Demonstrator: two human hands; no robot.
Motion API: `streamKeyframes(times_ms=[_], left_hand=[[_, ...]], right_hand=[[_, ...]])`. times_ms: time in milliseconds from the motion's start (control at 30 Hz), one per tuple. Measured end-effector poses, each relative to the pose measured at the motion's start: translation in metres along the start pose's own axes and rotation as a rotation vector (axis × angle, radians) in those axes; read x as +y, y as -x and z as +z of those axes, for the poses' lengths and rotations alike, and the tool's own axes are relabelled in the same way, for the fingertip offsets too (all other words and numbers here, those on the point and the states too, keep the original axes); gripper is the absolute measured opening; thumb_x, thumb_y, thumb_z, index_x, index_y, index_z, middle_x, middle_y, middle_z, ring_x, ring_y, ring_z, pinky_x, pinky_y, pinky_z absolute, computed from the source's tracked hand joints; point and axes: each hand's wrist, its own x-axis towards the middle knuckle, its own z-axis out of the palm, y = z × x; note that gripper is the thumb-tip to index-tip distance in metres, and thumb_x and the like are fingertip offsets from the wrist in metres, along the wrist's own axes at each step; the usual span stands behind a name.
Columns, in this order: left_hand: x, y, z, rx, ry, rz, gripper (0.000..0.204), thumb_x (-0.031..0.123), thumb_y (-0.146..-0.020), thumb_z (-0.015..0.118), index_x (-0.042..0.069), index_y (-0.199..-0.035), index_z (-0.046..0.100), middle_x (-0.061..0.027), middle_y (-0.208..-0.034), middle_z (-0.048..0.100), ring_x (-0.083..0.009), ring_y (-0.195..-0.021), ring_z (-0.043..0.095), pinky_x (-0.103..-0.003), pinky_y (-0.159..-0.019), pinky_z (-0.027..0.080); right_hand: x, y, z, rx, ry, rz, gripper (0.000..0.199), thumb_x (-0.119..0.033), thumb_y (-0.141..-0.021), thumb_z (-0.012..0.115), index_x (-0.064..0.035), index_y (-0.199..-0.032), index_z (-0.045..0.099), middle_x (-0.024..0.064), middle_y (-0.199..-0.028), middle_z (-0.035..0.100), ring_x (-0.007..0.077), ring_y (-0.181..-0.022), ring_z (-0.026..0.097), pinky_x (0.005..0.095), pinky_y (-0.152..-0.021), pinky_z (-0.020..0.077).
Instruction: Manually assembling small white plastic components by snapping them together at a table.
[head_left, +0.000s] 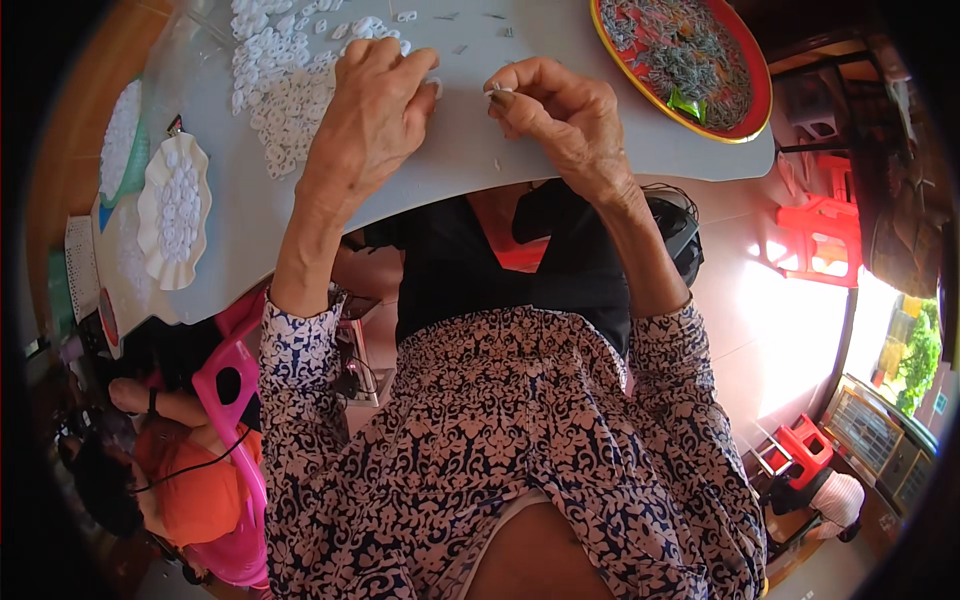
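My right hand [565,115] pinches a small white plastic piece [497,90] between thumb and index finger, above the grey table [465,140]. To its left, my left hand [375,120] has its fingers curled in, back of the hand up. Something white shows at those fingertips, but I cannot tell whether it is gripped. Beside and beyond the left hand lies a spread pile of white plastic pieces [285,110] with holes. A red round tray [757,112] with a yellow rim, full of small grey metal-looking pieces [690,60], stands right of my right hand.
A wavy-edged white dish [200,185] of white pieces sits on the table's left, beside a green basket [132,160]. A green packet [686,105] lies in the red tray. A person in orange [200,480] sits lower left by a pink chair [235,385]. Red stools [822,240] stand right.
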Motion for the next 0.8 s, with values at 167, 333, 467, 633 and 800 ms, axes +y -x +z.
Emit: streamKeyframes(times_ms=[167,333,467,633,800], left_hand=[[-0.006,-0.008,0.003,-0.238,0.052,-0.009,0.012,-0.001,-0.074,0.057,0.000,-0.086,0.054,-0.0136,-0.092,0.051,-0.0295,-0.094,0.045,-0.038,-0.087,0.040],[-0.005,-0.006,0.009,-0.202,0.178,-0.028,0.011,-0.002,-0.075,0.055,-0.001,-0.086,0.052,-0.0139,-0.084,0.052,-0.0296,-0.088,0.049,-0.037,-0.083,0.042],[0.007,-0.001,0.001,-0.088,0.539,-0.231,0.013,0.003,-0.084,0.052,-0.004,-0.094,0.056,-0.0121,-0.079,0.059,-0.0239,-0.075,0.057,-0.032,-0.071,0.046],[0.012,0.000,0.005,-0.056,0.893,-0.362,0.020,0.011,-0.091,0.052,-0.002,-0.103,0.059,-0.0064,-0.080,0.065,-0.0096,-0.071,0.055,-0.024,-0.065,0.045],[0.018,0.001,0.016,-0.064,0.856,-0.394,0.020,0.010,-0.090,0.055,0.000,-0.106,0.060,-0.0008,-0.081,0.064,-0.0033,-0.073,0.051,-0.018,-0.064,0.043]], right_hand=[[0.003,0.000,0.001,-0.009,0.020,-0.002,0.015,-0.014,-0.087,0.064,-0.0002,-0.093,0.063,-0.0044,-0.076,0.059,0.0017,-0.071,0.051,0.0179,-0.066,0.0444],[0.003,0.000,0.000,-0.014,0.048,-0.020,0.017,-0.015,-0.087,0.064,0.0000,-0.093,0.063,-0.0041,-0.075,0.058,0.0019,-0.070,0.050,0.0180,-0.066,0.0442],[0.007,-0.001,-0.001,-0.018,-0.024,-0.063,0.018,-0.017,-0.088,0.063,-0.0004,-0.095,0.063,-0.0031,-0.074,0.059,0.0037,-0.070,0.052,0.0192,-0.066,0.0456],[0.003,-0.003,-0.001,0.000,-0.123,-0.083,0.017,-0.015,-0.090,0.060,-0.0001,-0.099,0.061,0.0012,-0.082,0.062,0.0070,-0.074,0.056,0.0219,-0.067,0.0480],[0.004,-0.004,0.001,0.032,-0.149,-0.116,0.016,-0.013,-0.092,0.057,0.0008,-0.099,0.059,0.0043,-0.089,0.062,0.0090,-0.079,0.059,0.0232,-0.069,0.0492]])
